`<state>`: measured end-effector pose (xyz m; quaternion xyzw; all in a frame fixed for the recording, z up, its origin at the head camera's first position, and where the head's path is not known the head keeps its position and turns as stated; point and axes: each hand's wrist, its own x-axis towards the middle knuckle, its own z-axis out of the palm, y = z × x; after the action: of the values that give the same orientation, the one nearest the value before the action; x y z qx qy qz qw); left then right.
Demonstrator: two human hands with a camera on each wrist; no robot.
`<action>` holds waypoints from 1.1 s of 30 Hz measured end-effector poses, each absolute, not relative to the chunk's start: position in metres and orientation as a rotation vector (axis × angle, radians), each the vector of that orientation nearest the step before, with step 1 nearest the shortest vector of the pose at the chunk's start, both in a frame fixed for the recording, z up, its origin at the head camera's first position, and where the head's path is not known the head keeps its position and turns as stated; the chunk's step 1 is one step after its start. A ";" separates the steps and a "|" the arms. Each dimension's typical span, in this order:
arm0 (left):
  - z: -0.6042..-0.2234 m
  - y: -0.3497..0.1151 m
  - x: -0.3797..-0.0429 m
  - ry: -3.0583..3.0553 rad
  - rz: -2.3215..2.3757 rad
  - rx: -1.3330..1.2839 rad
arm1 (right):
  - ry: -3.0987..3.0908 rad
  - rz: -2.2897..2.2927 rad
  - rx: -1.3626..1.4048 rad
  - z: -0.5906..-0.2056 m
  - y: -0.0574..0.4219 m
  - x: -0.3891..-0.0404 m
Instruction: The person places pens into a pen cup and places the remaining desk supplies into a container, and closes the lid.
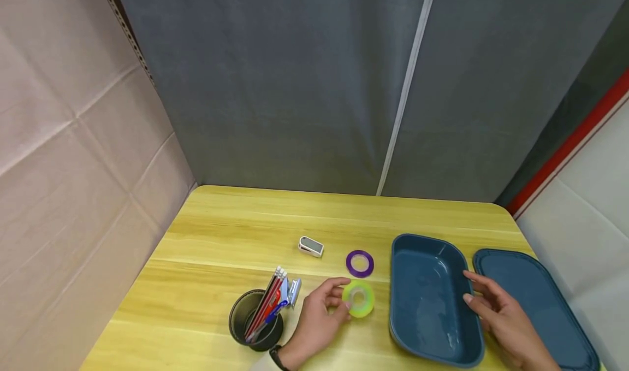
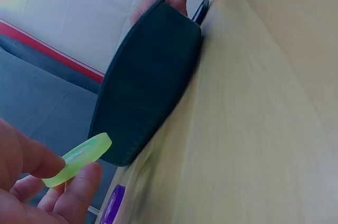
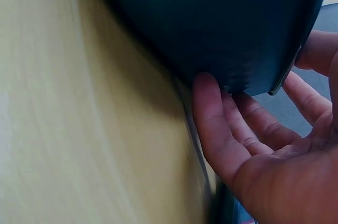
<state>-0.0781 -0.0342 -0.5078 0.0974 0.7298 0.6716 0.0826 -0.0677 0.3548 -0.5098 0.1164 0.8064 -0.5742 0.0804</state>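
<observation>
My left hand [image 1: 319,313] pinches a yellow-green roll of tape [image 1: 365,305] between thumb and fingers, just left of a dark blue plastic box [image 1: 427,300]. In the left wrist view the tape roll [image 2: 79,158] is seen nearly edge-on, held above the table. My right hand [image 1: 503,319] grips the right side of the box; in the right wrist view several fingers press its outer wall [image 3: 232,39] and another digit is up at the rim. The open box shows no contents. Behind the yellow-green roll, a purple roll of tape [image 1: 349,266] lies flat on the table.
Right of the box lies its blue lid [image 1: 535,300], partly behind my right hand. A black mesh pen cup [image 1: 238,319] with pencils and pens [image 1: 269,311] stands left of my left hand. A small white-and-grey stapler [image 1: 311,246] lies farther back. Grey curtain backs the wooden table [image 1: 196,267].
</observation>
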 end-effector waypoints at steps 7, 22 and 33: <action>-0.498 -0.025 -0.075 2.049 2.095 0.272 | 2.423 -1.712 0.346 -0.510 0.355 -0.066; -0.491 0.003 -0.077 1.858 2.156 0.381 | 2.403 -1.674 0.369 -0.508 0.355 -0.065; -0.486 0.022 -0.079 1.791 2.157 0.434 | 2.422 -1.631 0.357 -0.506 0.354 -0.067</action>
<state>-0.0790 0.0221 -0.4860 0.1510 0.6240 0.7515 0.1518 -0.0667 0.3537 -0.5056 0.1208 0.8192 -0.5517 0.0995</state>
